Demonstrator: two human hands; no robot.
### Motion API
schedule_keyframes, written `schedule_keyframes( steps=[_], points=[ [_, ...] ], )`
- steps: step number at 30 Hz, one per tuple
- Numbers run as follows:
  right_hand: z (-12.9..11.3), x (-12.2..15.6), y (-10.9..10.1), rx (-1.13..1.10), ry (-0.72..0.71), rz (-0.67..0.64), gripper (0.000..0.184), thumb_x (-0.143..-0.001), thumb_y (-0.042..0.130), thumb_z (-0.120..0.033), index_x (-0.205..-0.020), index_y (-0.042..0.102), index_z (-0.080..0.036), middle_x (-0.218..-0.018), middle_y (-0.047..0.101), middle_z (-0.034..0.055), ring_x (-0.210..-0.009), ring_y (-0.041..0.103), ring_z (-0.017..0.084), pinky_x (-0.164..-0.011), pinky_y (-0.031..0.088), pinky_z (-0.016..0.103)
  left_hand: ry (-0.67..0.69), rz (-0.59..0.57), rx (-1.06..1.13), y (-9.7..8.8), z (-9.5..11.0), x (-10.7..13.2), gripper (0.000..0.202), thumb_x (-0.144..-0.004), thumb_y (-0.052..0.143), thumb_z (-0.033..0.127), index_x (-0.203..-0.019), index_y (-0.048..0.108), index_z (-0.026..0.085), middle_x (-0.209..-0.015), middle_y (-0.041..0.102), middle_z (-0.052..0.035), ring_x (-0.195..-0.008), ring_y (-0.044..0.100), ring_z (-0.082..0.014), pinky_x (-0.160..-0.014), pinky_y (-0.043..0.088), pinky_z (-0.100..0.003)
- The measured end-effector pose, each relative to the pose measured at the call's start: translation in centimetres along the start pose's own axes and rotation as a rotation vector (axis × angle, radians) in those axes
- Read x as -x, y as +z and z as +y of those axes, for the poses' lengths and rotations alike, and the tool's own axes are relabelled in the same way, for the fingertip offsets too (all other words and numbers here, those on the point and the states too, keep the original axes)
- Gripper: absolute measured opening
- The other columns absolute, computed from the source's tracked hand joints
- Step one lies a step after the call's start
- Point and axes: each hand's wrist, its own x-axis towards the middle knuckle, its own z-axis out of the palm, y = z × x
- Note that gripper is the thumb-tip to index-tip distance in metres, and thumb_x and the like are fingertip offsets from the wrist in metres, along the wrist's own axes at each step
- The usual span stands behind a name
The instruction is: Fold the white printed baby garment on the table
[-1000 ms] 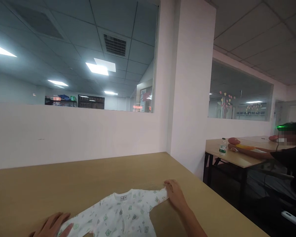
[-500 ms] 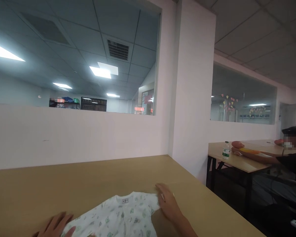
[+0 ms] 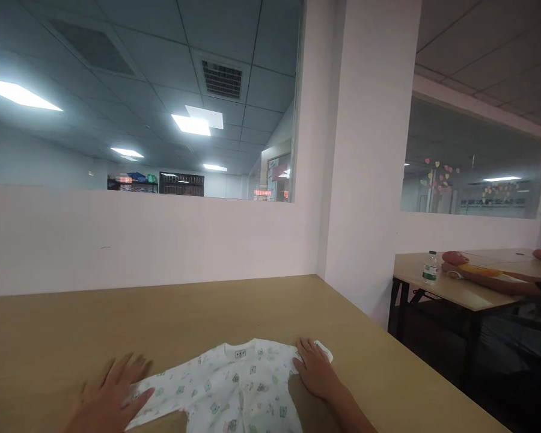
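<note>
A baby top [image 3: 234, 388] is lying flat on the table [image 3: 162, 313], near its front edge. The left hand [image 3: 110, 400] is pressing one sleeve end with fingers spread flat, gripping nothing. The right hand [image 3: 313, 373] is resting flat on the other sleeve, fingers extended. A bottle [image 3: 430, 268] is standing on another table [image 3: 455, 288], well right of the top.

A printed baby garment [image 3: 234, 388] lay spread at the table's [image 3: 184, 313] near edge, the left hand [image 3: 110, 400] and right hand [image 3: 314, 376] pressed flat on its sleeves.
</note>
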Motion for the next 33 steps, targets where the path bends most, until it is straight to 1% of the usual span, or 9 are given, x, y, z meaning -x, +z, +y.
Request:
schedule_keyframes(
  steps=[3, 6, 9, 12, 17, 20, 24, 28, 33],
  points=[
    [0.0, 0.0, 0.4, -0.03, 0.012, 0.016, 0.062, -0.1, 0.04, -0.037, -0.155, 0.042, -0.008, -0.162, 0.032, 0.0158, -0.152, 0.025, 0.034, -0.125, 0.02, 0.052, 0.102, 0.052, -0.042, -0.7, 1.9, 0.9, 0.061, -0.093, 0.041, 0.058, -0.149, 0.05, 0.036, -0.163, 0.031, 0.0009, -0.153, 0.019, -0.0291, -0.124, 0.009, -0.059],
    [0.3, 0.0, 0.0, -0.076, 0.003, 0.073, 0.06, -0.097, 0.045, -0.041, -0.151, 0.049, -0.013, -0.159, 0.039, 0.0145, -0.149, 0.03, 0.034, -0.122, 0.025, 0.051, 0.157, -0.005, 0.019, -0.7, 3.2, 1.9, 0.061, -0.098, 0.034, 0.06, -0.153, 0.044, 0.037, -0.165, 0.026, 0.0042, -0.154, 0.018, -0.0254, -0.126, 0.011, -0.054],
    [1.2, -0.2, -1.3, -0.14, 0.047, 0.216, 0.054, -0.097, 0.044, -0.042, -0.142, 0.057, -0.016, -0.15, 0.05, 0.0132, -0.142, 0.041, 0.031, -0.117, 0.033, 0.047, 0.118, -0.079, 0.079, 0.2, 2.6, 2.2, 0.064, -0.098, 0.03, 0.063, -0.155, 0.041, 0.035, -0.165, 0.026, 0.0023, -0.154, 0.019, -0.0274, -0.124, 0.017, -0.057],
    [2.8, -0.3, -2.4, -0.182, 0.146, 0.302, 0.048, -0.098, 0.043, -0.041, -0.133, 0.062, -0.016, -0.141, 0.057, 0.0138, -0.133, 0.048, 0.031, -0.111, 0.038, 0.046, 0.035, -0.129, 0.117, 1.4, 0.5, 1.8, 0.067, -0.098, 0.028, 0.062, -0.154, 0.042, 0.029, -0.163, 0.032, -0.0037, -0.153, 0.022, -0.0304, -0.122, 0.019, -0.062],
    [4.9, -0.2, -2.4, -0.187, 0.173, 0.234, 0.04, -0.093, 0.05, -0.038, -0.123, 0.067, -0.016, -0.127, 0.064, 0.0151, -0.12, 0.055, 0.032, -0.102, 0.041, 0.042, -0.034, -0.21, 0.109, 2.0, -1.9, 1.1, 0.071, -0.091, 0.034, 0.065, -0.152, 0.046, 0.029, -0.162, 0.034, -0.0068, -0.153, 0.021, -0.0353, -0.119, 0.024, -0.067],
    [5.1, 0.0, -1.9, -0.196, 0.161, 0.204, 0.039, -0.089, 0.056, -0.035, -0.122, 0.067, -0.018, -0.124, 0.065, 0.0143, -0.118, 0.056, 0.031, -0.1, 0.041, 0.039, -0.004, -0.216, 0.096, 1.6, -2.1, 0.8, 0.071, -0.092, 0.03, 0.064, -0.152, 0.045, 0.029, -0.162, 0.032, -0.0064, -0.153, 0.022, -0.0343, -0.119, 0.023, -0.067],
    [5.2, 0.0, -1.9, -0.222, 0.158, 0.176, 0.036, -0.084, 0.059, -0.023, -0.119, 0.067, -0.018, -0.121, 0.067, 0.0129, -0.115, 0.059, 0.027, -0.095, 0.042, 0.034, 0.013, -0.291, 0.096, 1.2, -2.2, 0.4, 0.075, -0.093, 0.026, 0.066, -0.153, 0.044, 0.025, -0.162, 0.033, -0.0084, -0.151, 0.026, -0.0332, -0.119, 0.023, -0.066],
    [5.3, 0.0, -2.3, -0.241, 0.168, 0.171, 0.027, -0.082, 0.056, -0.014, -0.105, 0.069, -0.017, -0.114, 0.069, 0.0108, -0.105, 0.062, 0.024, -0.086, 0.042, 0.03, -0.006, -0.219, 0.084, 0.9, -1.7, 0.5, 0.071, -0.095, 0.024, 0.065, -0.152, 0.044, 0.029, -0.161, 0.034, -0.005, -0.15, 0.029, -0.0302, -0.119, 0.024, -0.064],
    [5.2, 0.3, -2.5, -0.252, 0.181, 0.181, 0.018, -0.084, 0.056, -0.015, -0.097, 0.069, -0.017, -0.105, 0.07, 0.0099, -0.093, 0.062, 0.023, -0.077, 0.04, 0.03, 0.018, -0.158, 0.065, -0.2, -1.4, 0.8, 0.06, -0.096, 0.032, 0.059, -0.145, 0.052, 0.032, -0.155, 0.043, -0.0033, -0.145, 0.035, -0.0279, -0.118, 0.027, -0.061]
  ],
)
